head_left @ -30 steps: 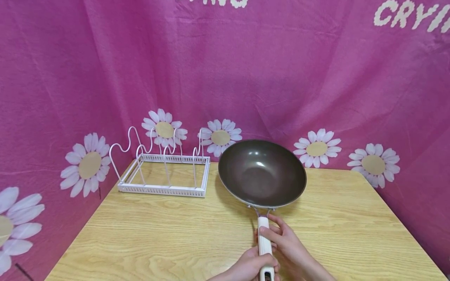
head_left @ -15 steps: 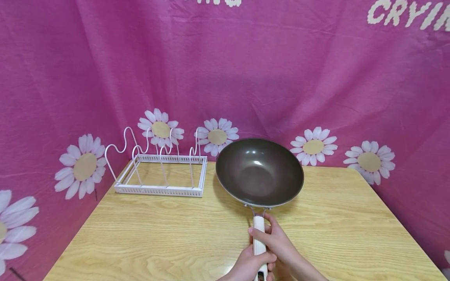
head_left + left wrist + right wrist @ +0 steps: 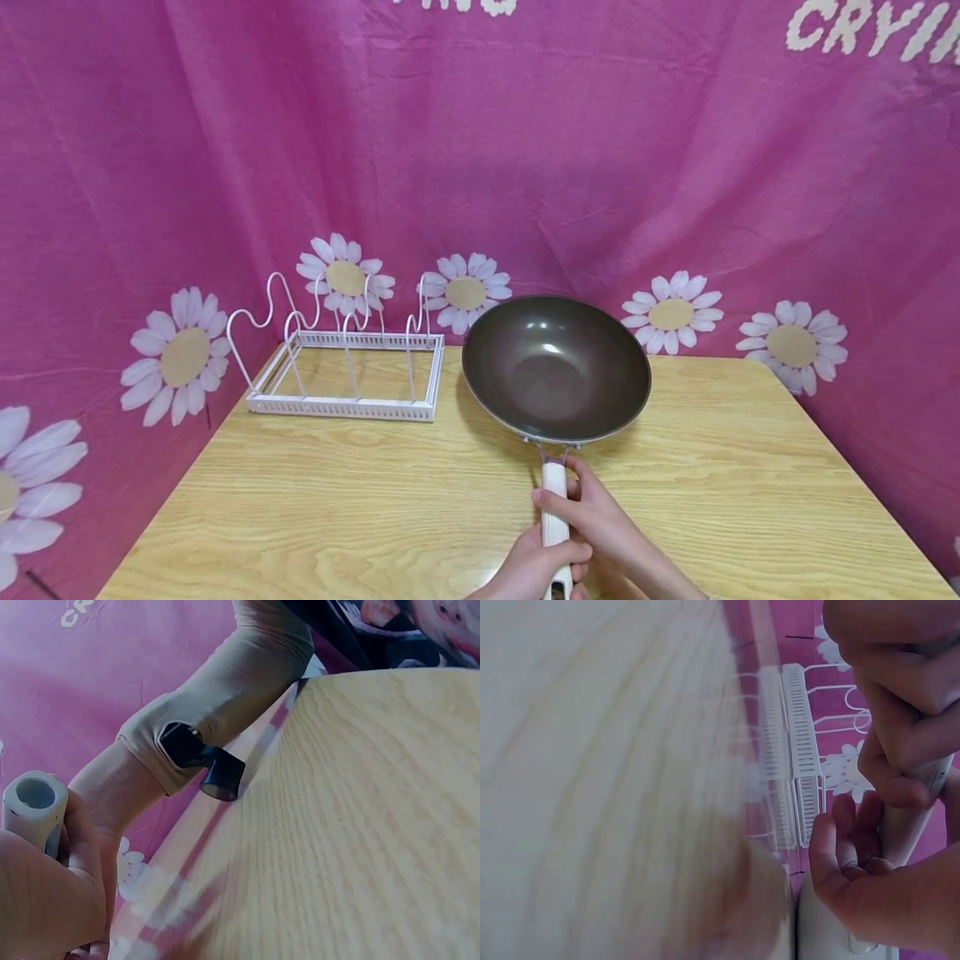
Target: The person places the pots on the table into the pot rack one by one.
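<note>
A wok [image 3: 555, 375] with a dark brown inside and a long cream handle [image 3: 555, 504] is at the right of the middle in the head view, close over the table, its bowl pointing away. My left hand [image 3: 532, 562] grips the handle near its end, thumb across the top. Farther up, by the bowl, my right hand [image 3: 600, 512] holds the handle with its thumb on top and fingers under it. In the right wrist view the right-hand fingers [image 3: 847, 855] lie curled beneath the handle, beside the wok's pale outer side [image 3: 829, 930]. The left wrist view shows the handle's hollow end [image 3: 35, 796] above the left hand.
A white wire pan rack [image 3: 341, 408] with several curved dividers stands to the left of the wok. Behind the wooden table [image 3: 360, 500] hangs a pink curtain [image 3: 525, 150] with daisies. A wrist camera [image 3: 206, 761] sits on the right sleeve.
The handle's end has swung slightly left, both hands moving with it. The head view has shifted a little. Both hands keep their hold, and the rack stays in place.
</note>
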Action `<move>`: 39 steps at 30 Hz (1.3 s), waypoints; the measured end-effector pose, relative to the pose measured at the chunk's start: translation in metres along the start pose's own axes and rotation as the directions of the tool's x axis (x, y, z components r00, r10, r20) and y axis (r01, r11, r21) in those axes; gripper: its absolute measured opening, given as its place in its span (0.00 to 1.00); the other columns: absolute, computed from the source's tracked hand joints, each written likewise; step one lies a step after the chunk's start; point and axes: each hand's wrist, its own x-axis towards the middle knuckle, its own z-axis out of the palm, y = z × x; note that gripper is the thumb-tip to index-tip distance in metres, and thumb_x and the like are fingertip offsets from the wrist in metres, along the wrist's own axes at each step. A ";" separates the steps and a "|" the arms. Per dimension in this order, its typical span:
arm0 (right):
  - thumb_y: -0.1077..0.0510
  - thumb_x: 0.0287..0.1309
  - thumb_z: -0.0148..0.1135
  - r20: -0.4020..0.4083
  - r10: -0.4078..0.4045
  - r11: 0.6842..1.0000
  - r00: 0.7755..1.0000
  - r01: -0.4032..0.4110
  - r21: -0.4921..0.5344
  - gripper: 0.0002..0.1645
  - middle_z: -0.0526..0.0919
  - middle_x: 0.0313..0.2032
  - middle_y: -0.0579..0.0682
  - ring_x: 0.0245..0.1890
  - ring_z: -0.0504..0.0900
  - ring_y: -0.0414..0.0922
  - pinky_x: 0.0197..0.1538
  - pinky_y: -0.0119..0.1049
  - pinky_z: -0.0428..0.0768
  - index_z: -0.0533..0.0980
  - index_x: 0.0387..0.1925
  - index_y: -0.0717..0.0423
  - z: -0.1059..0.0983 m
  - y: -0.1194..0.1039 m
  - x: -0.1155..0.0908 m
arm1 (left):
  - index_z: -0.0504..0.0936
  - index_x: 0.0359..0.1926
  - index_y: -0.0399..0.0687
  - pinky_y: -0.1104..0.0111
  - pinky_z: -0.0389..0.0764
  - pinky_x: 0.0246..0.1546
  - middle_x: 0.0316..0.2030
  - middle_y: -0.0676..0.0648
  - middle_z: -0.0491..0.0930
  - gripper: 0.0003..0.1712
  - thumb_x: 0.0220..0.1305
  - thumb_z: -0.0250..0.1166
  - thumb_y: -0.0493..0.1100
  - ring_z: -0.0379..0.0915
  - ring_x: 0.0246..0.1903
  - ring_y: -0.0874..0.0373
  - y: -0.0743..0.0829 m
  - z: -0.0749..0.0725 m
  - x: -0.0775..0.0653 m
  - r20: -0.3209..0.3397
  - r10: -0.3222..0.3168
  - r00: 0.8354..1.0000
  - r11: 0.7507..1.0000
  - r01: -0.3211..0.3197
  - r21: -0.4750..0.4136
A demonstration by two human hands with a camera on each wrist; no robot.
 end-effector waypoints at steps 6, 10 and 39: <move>0.53 0.64 0.63 0.025 -0.016 1.000 1.000 0.017 -0.008 0.46 0.80 0.43 0.58 0.37 0.79 0.46 0.41 0.37 0.80 0.48 0.71 0.66 -0.002 0.000 0.000 | 0.71 0.48 0.43 0.75 0.73 0.26 0.22 0.54 0.71 0.14 0.64 0.62 0.39 0.68 0.18 0.64 0.001 -0.002 -0.001 0.031 -0.014 0.999 1.000 0.014 -0.004; 0.53 0.64 0.63 0.039 -0.033 0.999 0.999 0.034 -0.020 0.44 0.81 0.41 0.59 0.36 0.80 0.45 0.40 0.36 0.81 0.50 0.70 0.67 -0.004 -0.002 0.001 | 0.68 0.55 0.42 0.76 0.74 0.26 0.23 0.54 0.71 0.20 0.65 0.61 0.39 0.69 0.18 0.64 0.003 -0.004 0.000 0.081 -0.003 0.997 1.000 0.004 -0.018; 0.57 0.63 0.63 0.119 -0.108 0.989 0.987 0.119 -0.085 0.32 0.80 0.32 0.53 0.31 0.80 0.43 0.33 0.33 0.81 0.57 0.58 0.69 0.006 0.001 0.003 | 0.65 0.63 0.34 0.77 0.71 0.26 0.21 0.54 0.75 0.34 0.53 0.60 0.33 0.68 0.22 0.64 -0.004 -0.018 -0.004 0.007 0.140 0.990 0.962 -0.137 0.234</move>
